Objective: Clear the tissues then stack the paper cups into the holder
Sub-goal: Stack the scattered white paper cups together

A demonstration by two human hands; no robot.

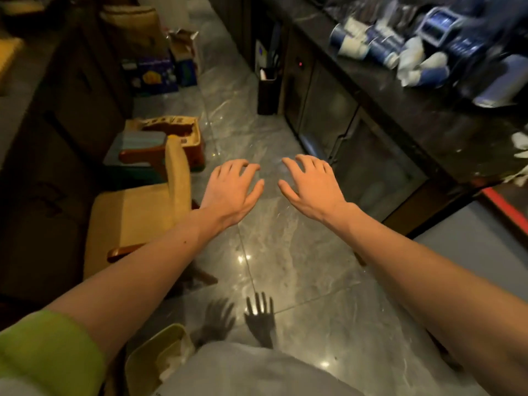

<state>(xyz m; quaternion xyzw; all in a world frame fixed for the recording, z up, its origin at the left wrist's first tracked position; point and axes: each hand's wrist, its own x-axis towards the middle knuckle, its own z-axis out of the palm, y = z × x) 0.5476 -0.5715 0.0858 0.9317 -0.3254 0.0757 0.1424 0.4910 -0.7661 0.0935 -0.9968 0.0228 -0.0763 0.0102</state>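
Note:
My left hand and my right hand are stretched out side by side over the grey marble floor, palms down, fingers spread and slightly curled, holding nothing. Far off on the dark counter at the upper right lie several blue-and-white paper cups on their sides, mixed with crumpled white tissues. More white tissue shows at the counter's right edge. A blue object that may be the cup holder stands behind the cups, blurred. Both hands are well away from the counter.
A yellow padded chair stands left of my left hand. A bin with a liner sits at the bottom left by my body. Boxes clutter the floor at the back left. A dark narrow bin leans at the counter's cabinet.

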